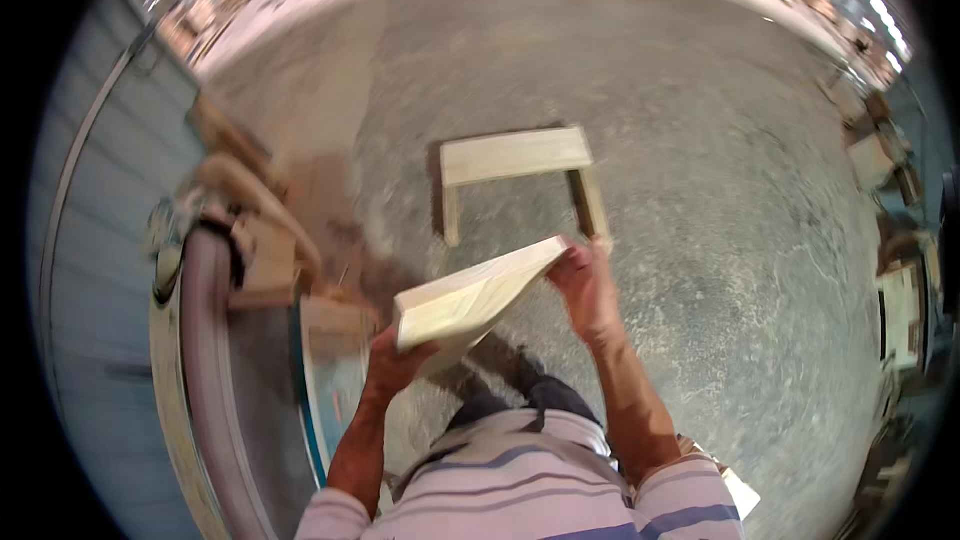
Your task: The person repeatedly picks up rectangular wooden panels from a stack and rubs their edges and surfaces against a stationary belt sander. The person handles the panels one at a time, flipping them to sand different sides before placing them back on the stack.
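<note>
In front of my body I hold a pale wooden board [470, 295], tilted, with its right end higher and farther off than its left. My left hand [397, 360] grips the near left end. Around the far right end closes my right hand [588, 285], slightly blurred. Beyond the board, a pale wooden frame piece [515, 157] lies on the concrete floor: a wide crosspiece with two legs pointing toward me. Its right leg ends close to my right hand in the picture.
At my left stands a machine with a long brownish belt [208, 370]. Wooden pieces [268, 255] lie beside it, near a blue-grey wall panel [95, 170]. Along the right edge are stacked wooden parts [880, 155]. Grey concrete floor [720, 240] stretches ahead.
</note>
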A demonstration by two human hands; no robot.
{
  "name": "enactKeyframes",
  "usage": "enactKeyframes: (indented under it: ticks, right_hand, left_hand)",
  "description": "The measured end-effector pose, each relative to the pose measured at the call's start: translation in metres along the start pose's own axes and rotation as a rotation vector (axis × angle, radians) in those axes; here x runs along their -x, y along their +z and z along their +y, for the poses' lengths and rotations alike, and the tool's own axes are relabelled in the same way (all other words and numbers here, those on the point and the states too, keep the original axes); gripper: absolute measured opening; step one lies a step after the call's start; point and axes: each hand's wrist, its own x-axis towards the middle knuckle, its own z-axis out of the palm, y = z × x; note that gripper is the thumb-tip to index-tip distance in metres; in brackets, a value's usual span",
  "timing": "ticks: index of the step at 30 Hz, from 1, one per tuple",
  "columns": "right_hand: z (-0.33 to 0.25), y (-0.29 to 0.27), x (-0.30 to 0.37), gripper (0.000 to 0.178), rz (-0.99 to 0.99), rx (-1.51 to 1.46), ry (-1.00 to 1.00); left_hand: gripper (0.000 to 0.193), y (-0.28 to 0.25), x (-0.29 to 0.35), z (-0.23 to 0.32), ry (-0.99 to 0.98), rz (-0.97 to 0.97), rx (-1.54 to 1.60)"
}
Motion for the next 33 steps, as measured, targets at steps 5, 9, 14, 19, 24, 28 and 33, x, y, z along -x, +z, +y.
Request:
enactKeyframes:
  ticks: [5, 9, 14, 19, 24, 28, 33]
  right_hand:
    - [-0.003, 0.034, 0.024, 0.063, 0.006, 0.195, -0.001]
    - [-0.005, 0.053, 0.038, 0.057, 0.087, 0.404, -0.06]
    - [0.005, 0.051, 0.043, 0.043, 0.195, 0.5, -0.085]
    - [0.0, 0.045, 0.054, 0.038, 0.168, 0.378, -0.096]
    - [-0.013, 0.105, 0.091, 0.035, 0.121, 1.271, -0.748]
    - [0.013, 0.15, 0.105, 0.049, -0.312, 1.429, -0.96]
    - [0.019, 0.141, 0.101, 0.055, -0.28, 1.546, -0.989]
  left_hand:
    - [0.035, -0.01, 0.021, -0.006, -0.103, 0.0, 0.207]
    - [0.036, -0.01, 0.019, -0.018, -0.059, -0.062, 0.197]
    - [0.036, -0.015, 0.019, -0.02, -0.14, -0.083, 0.154]
    - [0.034, -0.023, 0.017, -0.023, -0.073, -0.124, 0.187]
    - [0.029, -0.028, 0.015, -0.019, -0.017, -0.137, 0.08]
    - [0.027, -0.033, 0.012, -0.007, 0.082, -0.145, 0.058]
    - [0.027, -0.034, 0.015, -0.018, 0.018, -0.112, 0.053]
